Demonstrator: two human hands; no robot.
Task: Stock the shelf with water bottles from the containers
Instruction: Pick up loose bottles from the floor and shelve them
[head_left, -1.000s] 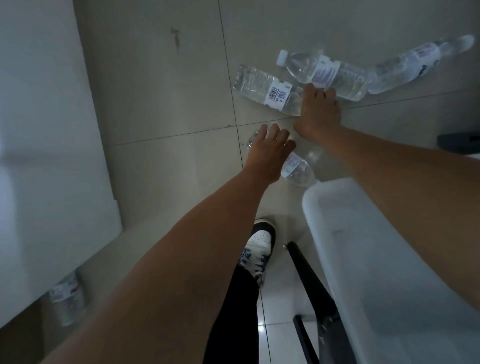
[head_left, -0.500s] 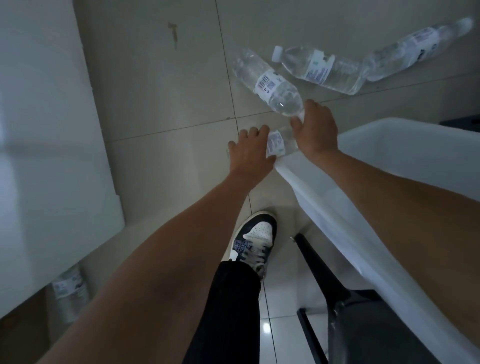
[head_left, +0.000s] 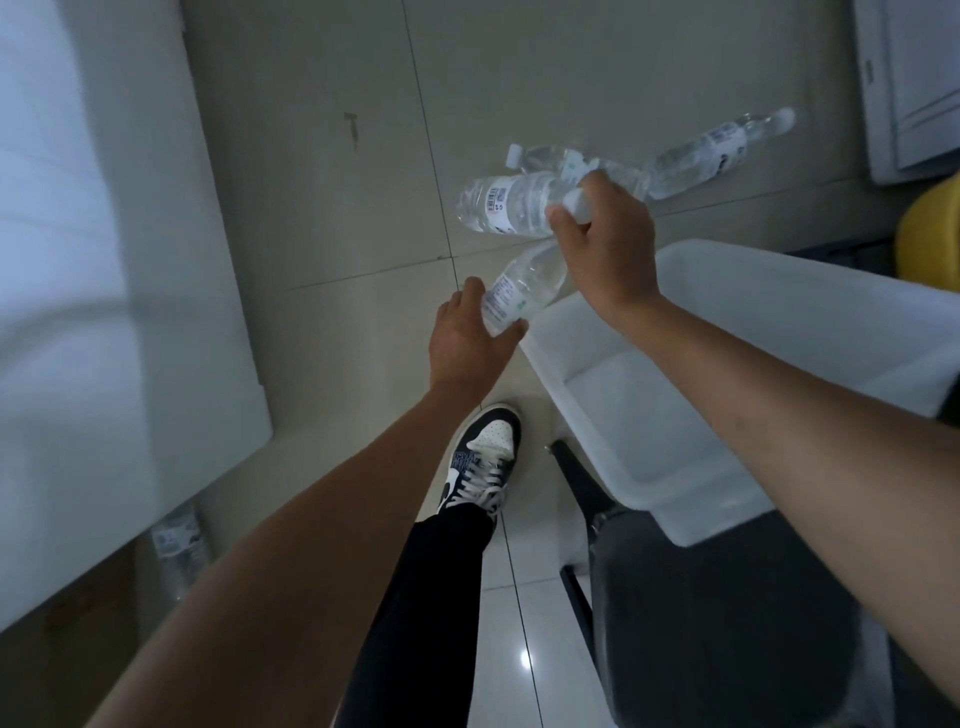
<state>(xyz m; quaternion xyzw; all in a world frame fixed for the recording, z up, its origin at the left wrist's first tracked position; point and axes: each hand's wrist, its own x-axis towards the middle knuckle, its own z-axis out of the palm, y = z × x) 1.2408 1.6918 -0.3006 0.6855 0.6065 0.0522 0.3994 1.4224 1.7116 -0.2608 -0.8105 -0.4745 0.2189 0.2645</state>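
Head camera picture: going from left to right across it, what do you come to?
White shelf panel → standing bottle beneath it → left hand holding a bottle → right hand gripping another bottle → white container → far bottle on the floor → yellow object.

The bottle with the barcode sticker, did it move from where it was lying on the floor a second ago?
Yes. The barcode bottle is up off the floor tiles now, gripped by its neck in the right hand, above the floor bottles.
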